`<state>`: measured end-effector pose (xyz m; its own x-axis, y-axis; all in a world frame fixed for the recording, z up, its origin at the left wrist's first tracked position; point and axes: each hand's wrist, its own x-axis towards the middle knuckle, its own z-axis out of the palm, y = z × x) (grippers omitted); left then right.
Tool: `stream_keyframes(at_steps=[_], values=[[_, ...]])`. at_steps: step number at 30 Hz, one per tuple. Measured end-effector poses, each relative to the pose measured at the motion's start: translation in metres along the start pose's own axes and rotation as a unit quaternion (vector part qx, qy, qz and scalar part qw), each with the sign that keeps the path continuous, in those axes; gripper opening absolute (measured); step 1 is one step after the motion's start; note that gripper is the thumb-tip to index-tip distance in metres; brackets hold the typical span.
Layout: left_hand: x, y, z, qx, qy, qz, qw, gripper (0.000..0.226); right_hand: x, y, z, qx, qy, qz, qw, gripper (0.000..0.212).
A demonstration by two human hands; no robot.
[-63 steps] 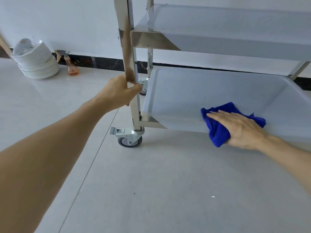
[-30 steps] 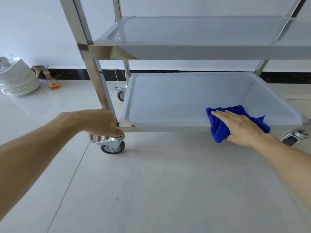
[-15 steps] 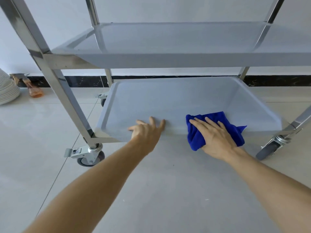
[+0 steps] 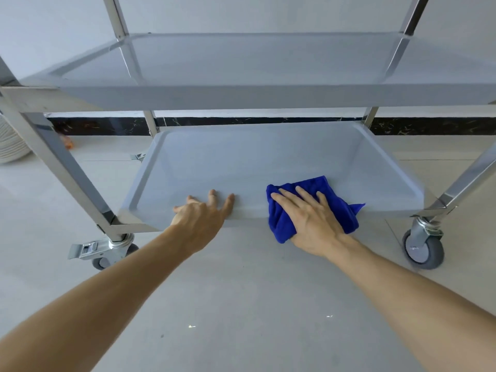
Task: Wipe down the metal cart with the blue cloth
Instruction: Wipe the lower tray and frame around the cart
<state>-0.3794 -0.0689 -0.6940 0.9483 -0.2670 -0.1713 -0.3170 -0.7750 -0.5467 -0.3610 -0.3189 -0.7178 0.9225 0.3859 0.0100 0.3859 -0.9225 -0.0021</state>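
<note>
The right hand (image 4: 312, 222) is lying flat, fingers straight and slightly spread, pressing the blue cloth (image 4: 284, 218) against the front rim of the cart's bottom shelf (image 4: 241, 167). The cloth is bunched under the palm, draping over the rim so that part is hanging down the outer face and part is lying just inside the tray. Just beside it, the left hand (image 4: 202, 216) is resting on the same rim with its fingers spread and reaching over the edge into the tray, holding nothing; it looks to be steadying the cart (image 4: 80, 181) rather than wiping.

The cloth is sitting right of centre along the front edge, so the wiping seems to be working along this lower rim. How much is already clean cannot be told: the surfaces of both shelves are showing no clear streaks, dirt or wet marks. Judging by where the cloth is, the inside of the bottom shelf, the middle shelf (image 4: 268, 92) above it, the upright posts (image 4: 61, 157) and the wheels (image 4: 424, 248) may all still be waiting, so the job is probably well short of finished. A stack of plates (image 4: 10, 146) is standing on the floor (image 4: 241, 304) at far left, well apart from the cart.
</note>
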Motion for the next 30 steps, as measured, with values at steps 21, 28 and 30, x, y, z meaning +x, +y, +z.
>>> stream_keyframes(at_steps=[21,28,30], values=[[-0.054,-0.100,0.091,-0.022,0.041,-0.034,0.998,0.084,-0.018,0.059,-0.017,0.041,0.001,-0.034,0.999,0.096],[-0.049,-0.095,0.092,-0.027,0.031,-0.055,0.998,0.083,0.010,0.005,-0.016,0.000,-0.007,-0.043,0.999,0.093],[-0.050,-0.095,0.094,-0.045,0.032,-0.058,0.997,0.085,0.026,-0.047,-0.011,-0.006,0.005,-0.069,0.998,0.093]])
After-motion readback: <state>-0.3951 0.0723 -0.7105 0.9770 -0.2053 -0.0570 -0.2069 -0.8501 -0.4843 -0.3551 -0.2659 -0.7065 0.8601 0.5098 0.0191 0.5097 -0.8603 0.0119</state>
